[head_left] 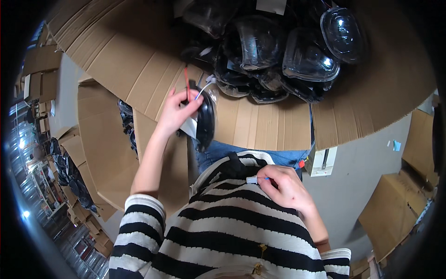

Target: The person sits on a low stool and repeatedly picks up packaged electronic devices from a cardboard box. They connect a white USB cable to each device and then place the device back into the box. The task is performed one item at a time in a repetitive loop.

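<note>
My left hand [176,111] is closed on a black vehicle lamp [207,122] with a clear lens edge, held upright over the near cardboard flap. A red wire [186,76] and a white wire with a pale plug [210,80] stick out by the fingers. Lower right, in front of my striped shirt, my right hand [284,185] pinches a small white connector [251,180] with a short blue wire. Beyond both hands, several clear-lensed vehicle lamps [310,56] lie heaped in a large cardboard box [262,125].
The box's wide flaps [121,56] spread out left and right. At the left, another open carton [104,135] stands near dark lamps [72,179] in a further box. More cardboard [395,214] sits on the grey floor [337,200] at the right, past a white box [323,162].
</note>
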Available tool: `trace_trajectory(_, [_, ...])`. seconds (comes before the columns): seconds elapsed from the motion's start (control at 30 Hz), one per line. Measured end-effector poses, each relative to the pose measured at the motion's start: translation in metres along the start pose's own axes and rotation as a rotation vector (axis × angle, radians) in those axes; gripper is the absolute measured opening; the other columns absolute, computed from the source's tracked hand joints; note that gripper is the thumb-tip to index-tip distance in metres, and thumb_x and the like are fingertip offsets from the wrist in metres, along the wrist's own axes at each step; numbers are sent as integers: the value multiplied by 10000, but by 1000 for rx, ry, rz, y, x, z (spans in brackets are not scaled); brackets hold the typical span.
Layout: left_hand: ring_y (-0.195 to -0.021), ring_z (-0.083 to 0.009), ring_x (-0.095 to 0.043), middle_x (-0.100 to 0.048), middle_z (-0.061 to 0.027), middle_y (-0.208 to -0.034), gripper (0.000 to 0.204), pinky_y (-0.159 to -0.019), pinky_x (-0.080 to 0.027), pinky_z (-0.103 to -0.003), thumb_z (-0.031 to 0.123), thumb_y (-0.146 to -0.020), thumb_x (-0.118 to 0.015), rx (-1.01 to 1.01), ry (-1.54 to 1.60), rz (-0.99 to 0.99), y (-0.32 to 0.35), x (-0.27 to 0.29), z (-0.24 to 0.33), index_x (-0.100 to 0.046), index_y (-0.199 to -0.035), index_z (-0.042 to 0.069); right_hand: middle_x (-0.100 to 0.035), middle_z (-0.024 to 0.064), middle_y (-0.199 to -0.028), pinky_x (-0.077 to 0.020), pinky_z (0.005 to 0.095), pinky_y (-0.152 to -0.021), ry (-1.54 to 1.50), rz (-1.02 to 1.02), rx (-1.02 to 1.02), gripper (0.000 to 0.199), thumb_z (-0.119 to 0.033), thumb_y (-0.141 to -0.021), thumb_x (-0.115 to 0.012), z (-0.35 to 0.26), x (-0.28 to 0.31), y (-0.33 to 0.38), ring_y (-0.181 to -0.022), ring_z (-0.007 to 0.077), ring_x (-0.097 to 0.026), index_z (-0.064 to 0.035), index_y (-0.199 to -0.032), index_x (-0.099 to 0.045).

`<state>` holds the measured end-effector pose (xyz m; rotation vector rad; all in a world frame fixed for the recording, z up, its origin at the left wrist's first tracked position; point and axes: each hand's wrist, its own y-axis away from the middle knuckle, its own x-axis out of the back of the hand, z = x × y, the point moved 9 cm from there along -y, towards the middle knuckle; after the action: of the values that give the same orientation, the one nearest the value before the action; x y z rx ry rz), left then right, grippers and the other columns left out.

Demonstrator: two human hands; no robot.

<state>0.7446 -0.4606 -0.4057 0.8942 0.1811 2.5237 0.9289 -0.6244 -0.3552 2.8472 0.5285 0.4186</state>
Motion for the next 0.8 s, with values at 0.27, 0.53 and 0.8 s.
trace_trajectory(0.27, [-600,-46,-397,-431,22,-658,208,-545,-349,-189,167,-906,-370,63,671,-101,43,-34,63,-476,-1002,16,-530,96,-619,-393,298,-472,-29,5,-72,38,-46,-737,-549,-21,15,-6,-530,221,-527,-24,-755,-523])
trace_trajectory(0.53, [-638,-112,-430,-471,-49,-828,365,-605,-374,-206,114,-870,-446,-173,424,-245,42,-41,114,-363,-1211,13,-490,36,-603,-310,241,-445,-133,125,-31,37,-19,-723,-570,-40,37,-5,-475,119,-394,-17,-752,-546])
trace_trajectory(0.8, [-686,-222,-536,-540,-113,-820,417,-625,-439,-286,-50,-757,-522,-383,80,-181,58,-46,127,-442,-1161,13,-468,19,-604,-304,231,-463,-224,211,3,55,4,-714,-577,-55,44,-20,-509,111,-396,-22,-749,-543])
